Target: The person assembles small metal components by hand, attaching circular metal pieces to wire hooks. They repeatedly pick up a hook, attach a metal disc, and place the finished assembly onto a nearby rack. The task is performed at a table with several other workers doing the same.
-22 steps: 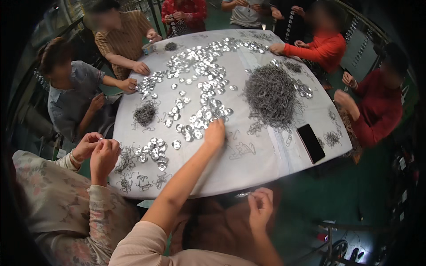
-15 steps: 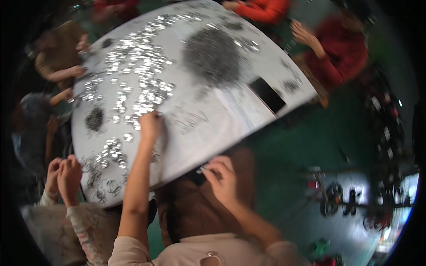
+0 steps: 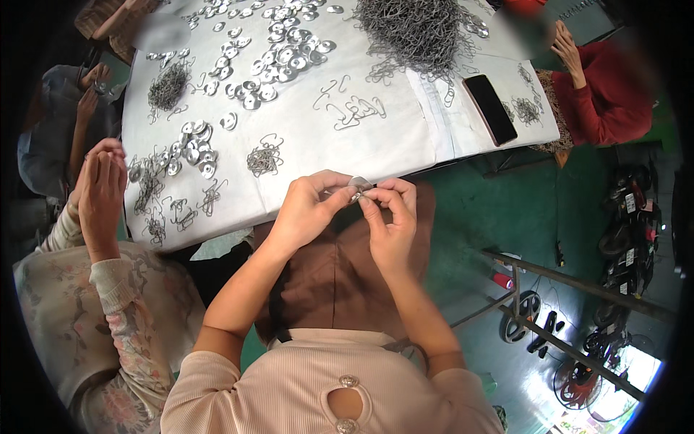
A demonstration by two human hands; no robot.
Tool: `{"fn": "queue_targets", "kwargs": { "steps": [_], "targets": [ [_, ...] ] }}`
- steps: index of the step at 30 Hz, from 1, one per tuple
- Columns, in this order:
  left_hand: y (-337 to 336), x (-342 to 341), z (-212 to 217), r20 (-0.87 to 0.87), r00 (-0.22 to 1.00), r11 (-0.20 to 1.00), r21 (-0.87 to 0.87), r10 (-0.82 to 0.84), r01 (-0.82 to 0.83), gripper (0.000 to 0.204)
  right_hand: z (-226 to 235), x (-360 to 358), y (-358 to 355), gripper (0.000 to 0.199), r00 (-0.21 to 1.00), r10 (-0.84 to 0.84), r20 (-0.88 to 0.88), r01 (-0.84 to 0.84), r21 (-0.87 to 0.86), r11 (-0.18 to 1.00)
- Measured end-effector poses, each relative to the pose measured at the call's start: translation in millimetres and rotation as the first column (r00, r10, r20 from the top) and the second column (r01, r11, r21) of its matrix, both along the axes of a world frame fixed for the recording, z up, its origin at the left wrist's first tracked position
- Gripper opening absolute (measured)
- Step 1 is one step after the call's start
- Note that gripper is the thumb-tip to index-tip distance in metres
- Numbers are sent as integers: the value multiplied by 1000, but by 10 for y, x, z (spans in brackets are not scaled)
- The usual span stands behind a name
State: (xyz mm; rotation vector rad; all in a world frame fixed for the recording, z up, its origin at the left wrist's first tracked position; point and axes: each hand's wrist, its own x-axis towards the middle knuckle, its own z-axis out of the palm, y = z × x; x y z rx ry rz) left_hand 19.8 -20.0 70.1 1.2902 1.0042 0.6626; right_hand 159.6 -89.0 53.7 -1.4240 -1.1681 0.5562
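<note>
Head view: the left hand [image 3: 307, 210] and right hand [image 3: 390, 217] meet over the lap at the table [image 3: 405, 145] edge, both pinching one small metal disc [image 3: 359, 185], perhaps with a wire hook on it. Loose discs [image 3: 275, 61], a wire pile [image 3: 416, 29] and a phone [image 3: 490, 108] lie on the table.

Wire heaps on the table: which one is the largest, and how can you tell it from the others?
The grey wire heap at the table's far edge, up-left of the dark phone. It spreads far wider than the small clump at the left.
</note>
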Motion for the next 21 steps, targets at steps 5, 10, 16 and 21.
{"fn": "queue_targets", "kwargs": {
  "steps": [5,10,16,21],
  "targets": [
    [-66,29,61,-29,999,997,63,36,-35,21,-44,-2,5,9,999,-24,42,23,11,1000],
    [-105,88,41,-15,997,992,102,81,-80,19,-112,10,-13,10,989,-58,138,57,14,998],
    [-113,121,-64,-59,997,965,261,54,-37,15,-45,272,59,17,969,-27,246,40,-49,998],
    [-55,57,-238,-81,997,958,286,-15,37,15,58,549,1148,8,872,273,407,-294,-11,956]
  ]
}}
